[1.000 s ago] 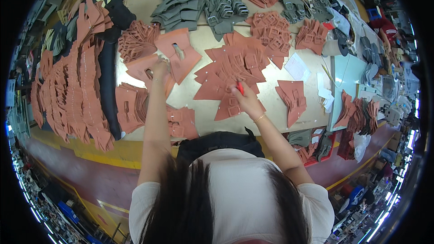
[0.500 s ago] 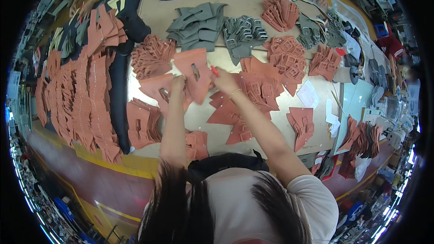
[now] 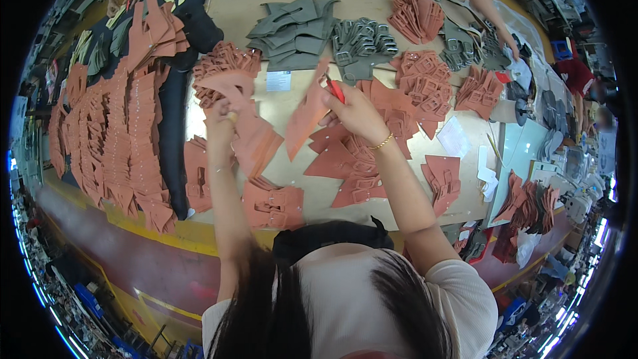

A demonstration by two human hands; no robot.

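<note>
- From my remote seat: both hands up over the tabletop point(image 3: 465, 179), mid-job w/ terracotta cut pieces.
- Right hand point(image 3: 355, 112) is closed round a red pen point(image 3: 335, 90) and pinches the top edge of a long terracotta piece point(image 3: 307, 114), held off the surface, hanging tilted.
- Left hand point(image 3: 219, 116) grips a bunch of terracotta pieces point(image 3: 256, 143), fingers curled; bunch fans down toward the near edge.
- Done so far, by my read: long overlapped rows of terracotta pieces point(image 3: 113, 139) laid out at far left, on and beside a black sheet point(image 3: 174, 126); looks like sorted work.
- Left to do, I judge: loose heap under the right wrist point(image 3: 352, 166), small stacks near the body point(image 3: 272, 203), strap-and-buckle piles point(image 3: 425, 80) further back.
- Grey pieces point(image 3: 292, 30) and grey buckle parts point(image 3: 362, 40) sit untouched at the back.
- Another person's arm point(image 3: 482, 0) works the far-right side; not mine.
- Overall: partway, can't tell the exact share.
</note>
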